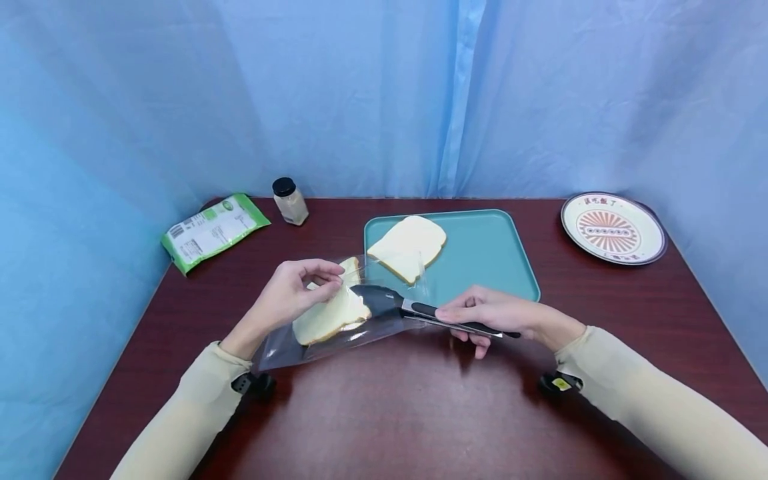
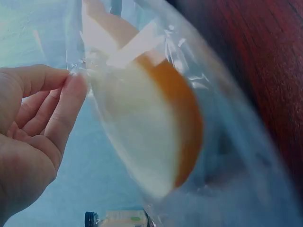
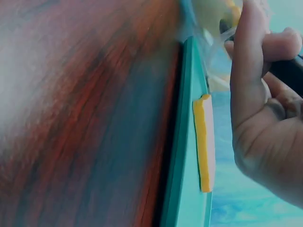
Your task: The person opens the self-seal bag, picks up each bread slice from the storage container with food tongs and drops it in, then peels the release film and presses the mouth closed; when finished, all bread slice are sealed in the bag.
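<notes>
My left hand (image 1: 303, 287) pinches the edge of a clear plastic bag (image 1: 279, 352) between thumb and fingertips. Inside the bag, in the left wrist view, lies white bread with a brown crust (image 2: 142, 120); the head view shows a front bread slice (image 1: 327, 317) and part of another behind it. Black-tipped tongs (image 1: 420, 309) are gripped in my right hand (image 1: 492, 310), their head reaching into the bag beside the front slice. Another bread slice (image 1: 411, 243) lies flat on the left part of a teal tray (image 1: 480, 260), partly overlapped by the bag's mouth.
A green and white packet (image 1: 216, 230) lies at the back left, with a small black-lidded jar (image 1: 292, 205) standing to its right. At the back right is a round patterned plate (image 1: 648, 248). Blue curtains (image 1: 348, 100) enclose the dark red table (image 1: 408, 413).
</notes>
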`<move>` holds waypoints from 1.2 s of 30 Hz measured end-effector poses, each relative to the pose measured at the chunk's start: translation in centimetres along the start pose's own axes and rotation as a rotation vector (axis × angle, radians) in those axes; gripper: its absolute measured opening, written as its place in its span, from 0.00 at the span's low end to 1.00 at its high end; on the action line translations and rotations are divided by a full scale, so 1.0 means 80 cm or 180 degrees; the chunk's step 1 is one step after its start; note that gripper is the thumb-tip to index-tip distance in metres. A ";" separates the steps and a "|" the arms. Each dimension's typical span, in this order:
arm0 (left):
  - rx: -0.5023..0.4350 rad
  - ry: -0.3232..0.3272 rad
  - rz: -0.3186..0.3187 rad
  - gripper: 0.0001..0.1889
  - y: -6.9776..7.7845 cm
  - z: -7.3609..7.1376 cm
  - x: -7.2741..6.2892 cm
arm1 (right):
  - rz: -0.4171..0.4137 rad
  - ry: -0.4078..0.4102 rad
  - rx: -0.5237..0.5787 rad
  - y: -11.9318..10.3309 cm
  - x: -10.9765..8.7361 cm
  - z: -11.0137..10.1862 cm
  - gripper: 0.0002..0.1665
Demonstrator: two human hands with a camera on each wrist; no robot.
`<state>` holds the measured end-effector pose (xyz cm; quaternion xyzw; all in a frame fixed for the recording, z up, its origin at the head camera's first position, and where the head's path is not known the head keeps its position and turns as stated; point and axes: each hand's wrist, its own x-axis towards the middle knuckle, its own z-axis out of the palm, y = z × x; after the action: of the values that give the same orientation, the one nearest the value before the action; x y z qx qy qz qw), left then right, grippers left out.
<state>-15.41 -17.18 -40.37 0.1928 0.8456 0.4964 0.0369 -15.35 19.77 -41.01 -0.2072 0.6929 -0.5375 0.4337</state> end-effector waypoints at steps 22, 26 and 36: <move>0.0264 0.0272 0.0466 0.13 0.002 -0.009 -0.017 | 0.0152 -0.0085 0.0476 -0.007 0.003 0.011 0.28; 0.0231 0.0236 0.0465 0.13 0.001 -0.011 -0.018 | 0.0053 -0.0078 0.0128 -0.011 0.002 0.008 0.30; 0.0356 0.0143 0.0332 0.12 -0.001 -0.006 -0.016 | 0.0109 -0.0038 -0.0072 -0.007 0.005 0.001 0.32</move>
<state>-14.37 -18.08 -40.38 0.2271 0.8614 0.4538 -0.0189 -15.59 19.23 -40.68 -0.2035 0.6997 -0.5208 0.4446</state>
